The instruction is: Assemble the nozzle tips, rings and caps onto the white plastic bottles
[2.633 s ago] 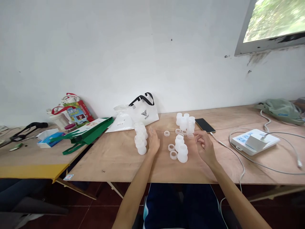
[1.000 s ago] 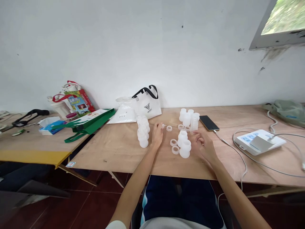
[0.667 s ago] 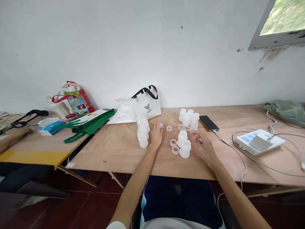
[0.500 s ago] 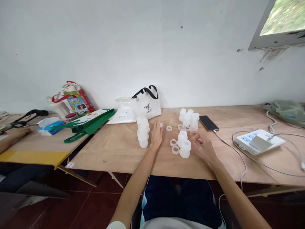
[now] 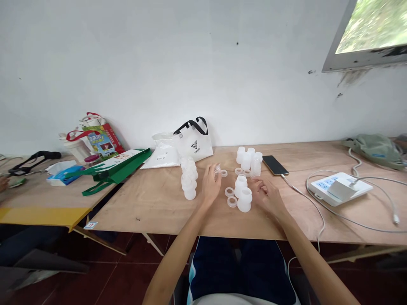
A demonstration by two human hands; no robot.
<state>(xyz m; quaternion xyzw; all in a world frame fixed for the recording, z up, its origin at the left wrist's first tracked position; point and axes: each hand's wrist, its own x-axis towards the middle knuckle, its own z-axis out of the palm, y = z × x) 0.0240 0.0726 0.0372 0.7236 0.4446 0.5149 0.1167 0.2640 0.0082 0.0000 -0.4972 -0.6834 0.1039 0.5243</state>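
My left hand [image 5: 210, 185] is closed around a small clear plastic piece [image 5: 217, 169], its exact kind unclear. To the left of that hand stands a row of translucent white plastic bottles [image 5: 190, 186]. My right hand [image 5: 266, 194] rests by the table with its fingers loosely bent and apart, and nothing shows in it. Just left of it are two short white bottles [image 5: 244, 201]. White plastic rings [image 5: 232, 201] lie beside them. Farther back is another cluster of white bottles [image 5: 246, 161], with a clear one [image 5: 256, 166] at its right front and more rings [image 5: 238, 171] before it.
A phone [image 5: 275, 165] on a cable lies to the right, near a white power strip [image 5: 340, 188]. Against the wall lean a white tote bag [image 5: 199, 146] and a plastic pouch [image 5: 163, 154]. A green bag [image 5: 119, 169] overlaps the left table edge. Another person's hand [image 5: 4, 184] shows at far left.
The view has shifted slightly. My left hand has turned and shows more of the clear piece. My right fingers have bent in more. The other person's hand has drawn left.
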